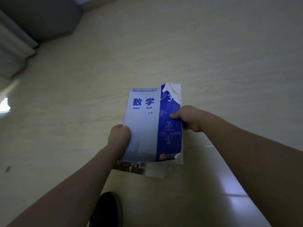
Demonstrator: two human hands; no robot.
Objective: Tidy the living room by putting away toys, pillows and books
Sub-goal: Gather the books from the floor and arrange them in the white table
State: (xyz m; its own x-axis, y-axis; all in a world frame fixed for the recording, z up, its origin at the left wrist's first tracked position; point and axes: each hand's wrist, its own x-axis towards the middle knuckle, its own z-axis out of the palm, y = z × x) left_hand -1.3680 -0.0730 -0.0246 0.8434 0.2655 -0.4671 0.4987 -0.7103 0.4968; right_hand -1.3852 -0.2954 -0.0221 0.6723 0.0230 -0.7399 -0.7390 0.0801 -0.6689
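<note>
I am looking down at both hands holding a stack of books out in front of me, above a pale floor point(196, 46). The top one is a blue and white maths textbook point(147, 125), cover up, with large Chinese characters and "SHU XUE" printed on the light half. Its far right corner is torn and curling back, showing white paper underneath.

My left hand point(118, 138) is gripping the near left edge of the textbook, fingers wrapping underneath out of sight. My right hand point(188, 118) is clamping the right edge, thumb pressing down on the dark blue strip of the cover and the remaining fingers hidden beneath.

A second book point(141, 168) is sitting under the textbook, sticking out at the near edge; I am seeing a dark photographic band and a white margin, though the blur makes it hard to say whether it is one book or more.

A dark shoe point(108, 210) is showing on the floor below the left forearm. In the far left corner a grey piece of furniture point(41, 17) is standing against pale panelling point(14, 45). Glossy tiles point(229, 185) are reflecting light under the right forearm.
</note>
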